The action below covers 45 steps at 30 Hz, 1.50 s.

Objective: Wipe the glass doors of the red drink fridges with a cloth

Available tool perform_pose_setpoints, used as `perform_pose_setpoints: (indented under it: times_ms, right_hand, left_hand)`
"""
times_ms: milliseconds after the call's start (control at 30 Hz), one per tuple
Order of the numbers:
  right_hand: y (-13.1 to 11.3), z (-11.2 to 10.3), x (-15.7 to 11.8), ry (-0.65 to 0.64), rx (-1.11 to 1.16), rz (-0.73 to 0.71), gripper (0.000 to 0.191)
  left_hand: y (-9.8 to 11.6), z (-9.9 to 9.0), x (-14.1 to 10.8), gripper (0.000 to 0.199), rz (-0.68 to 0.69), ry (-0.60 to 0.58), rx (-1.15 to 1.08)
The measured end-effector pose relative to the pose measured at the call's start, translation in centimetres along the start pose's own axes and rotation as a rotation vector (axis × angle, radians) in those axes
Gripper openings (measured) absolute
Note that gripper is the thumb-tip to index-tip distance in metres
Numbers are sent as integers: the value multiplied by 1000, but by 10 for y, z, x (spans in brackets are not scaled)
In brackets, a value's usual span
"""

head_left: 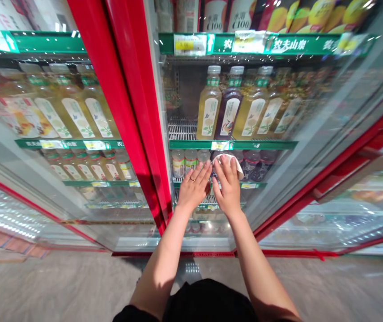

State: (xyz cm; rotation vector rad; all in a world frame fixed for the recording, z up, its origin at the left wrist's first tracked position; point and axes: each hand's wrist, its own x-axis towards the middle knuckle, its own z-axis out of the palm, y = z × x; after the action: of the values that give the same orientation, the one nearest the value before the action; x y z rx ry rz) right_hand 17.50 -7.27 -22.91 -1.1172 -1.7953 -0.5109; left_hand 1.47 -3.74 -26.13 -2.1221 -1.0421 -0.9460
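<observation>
1. Door [142, 89] — glass, red-framed; bottles [254, 109] behind it.
2. Left hand [194, 188], flat at the door, fingers extended.
3. Right hand [227, 188], just beside it — flat, fingers spread.
4. Cloth [239, 168], against the door under the right fingers.
5. Ring [192, 179], left hand.

Cloth [240, 168] looks matt vs. smooth, refl. door glass [185, 96] & glossy red frame [137, 85]

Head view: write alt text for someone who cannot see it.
The right hand holds a pale cloth against the glass door of a red-framed drinks cooler, with the left hand flat beside it. Behind the glass, drink bottles stand in rows on shelves.
</observation>
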Motion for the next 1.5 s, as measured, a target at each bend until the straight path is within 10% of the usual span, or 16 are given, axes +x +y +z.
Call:
perform_pose_setpoints:
  times_ms: [367,933,1233,1500]
  right_hand:
    - [10,-12,13,19,-22,45,79]
    - [-1,0,7,-14,14,2,84]
    - [-19,9,3,22,-32,70,80]
    - [-55,32,20,15,-20,7,83]
  left_hand:
    - [-23,-23,-19,86,-121,18,36]
    - [-36,-3,-39,90,-187,10,84]
    - [-33,-48,-35,83,-85,-20,17]
    - [-86,-67,-43,90,-160,161,70]
